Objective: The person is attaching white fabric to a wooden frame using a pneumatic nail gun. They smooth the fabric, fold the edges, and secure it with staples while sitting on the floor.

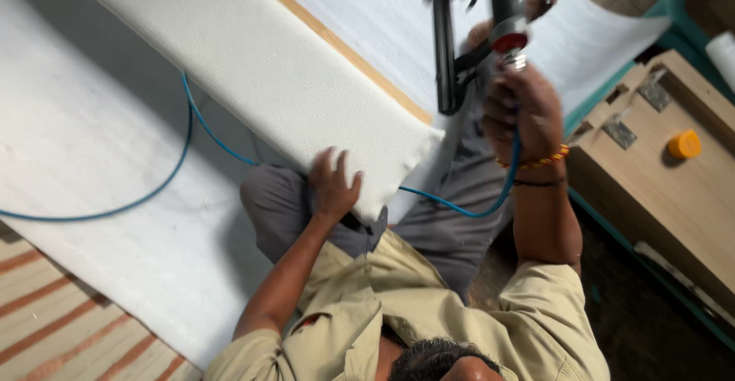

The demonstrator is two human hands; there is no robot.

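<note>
My left hand (333, 186) presses flat on the near end of a long panel wrapped in white textured fabric (253, 67), which rests across my grey-trousered knee. A bare wooden edge (337, 44) runs along the panel's far side. My right hand (524, 109) is raised to the right of the panel's end and grips a black air stapler (467, 36) with a red part near the hose fitting. The tool is blurred. A thin blue air hose (184, 143) runs from it, under the panel and off to the left.
White fabric sheeting (92, 121) covers the floor beneath and beyond the panel. At the right stands a wooden box-like piece (666, 189) with metal brackets (619, 132) and a yellow cap (684, 144) on it. A striped mat (53, 312) lies at the lower left.
</note>
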